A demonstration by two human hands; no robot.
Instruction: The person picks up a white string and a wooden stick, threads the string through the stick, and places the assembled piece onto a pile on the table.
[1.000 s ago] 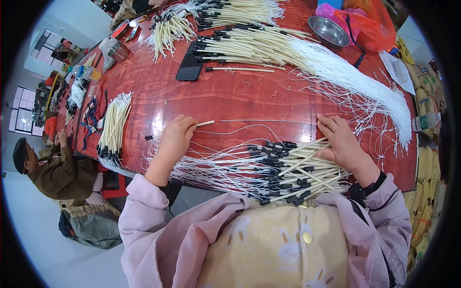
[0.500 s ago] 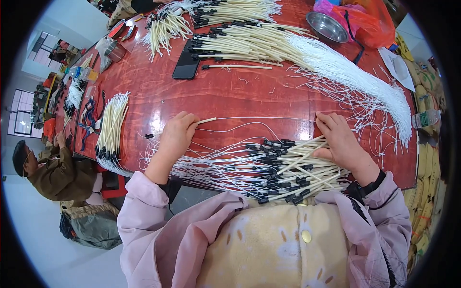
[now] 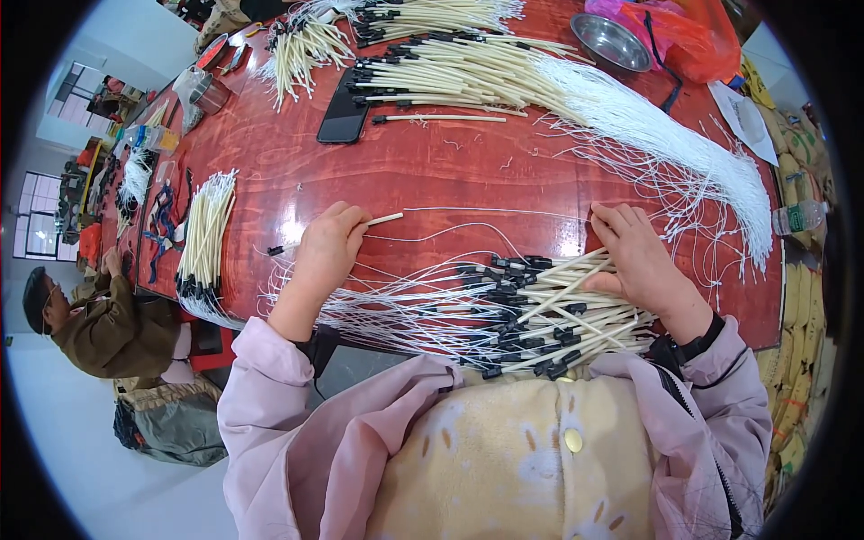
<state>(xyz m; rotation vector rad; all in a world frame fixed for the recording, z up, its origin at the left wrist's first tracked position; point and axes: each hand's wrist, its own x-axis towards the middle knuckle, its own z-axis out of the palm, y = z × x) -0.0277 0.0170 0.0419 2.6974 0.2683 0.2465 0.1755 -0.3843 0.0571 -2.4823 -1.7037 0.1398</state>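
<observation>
- the left hand [image 3: 326, 252] is curled shut around one cream tube [image 3: 382, 219] whose tip sticks out past the fingers toward the right; a thin white wire [image 3: 504, 211] runs on from it across the red table [image 3: 432, 171].
- the right hand [image 3: 637, 256] lies palm down, fingers loosely spread, pressing on the heap of cream tubes with black ends [image 3: 549, 310] at the near table edge; it grips nothing that i can tell.
- a small bundle of tubes [image 3: 205, 236] lies left of the left hand, apart from it.
- farther back lie a black phone [image 3: 343, 117], a large tube pile [image 3: 450, 76] with trailing white wires [image 3: 684, 162], and a metal bowl [image 3: 614, 42].
- another person [image 3: 99, 319] sits at lower left.
</observation>
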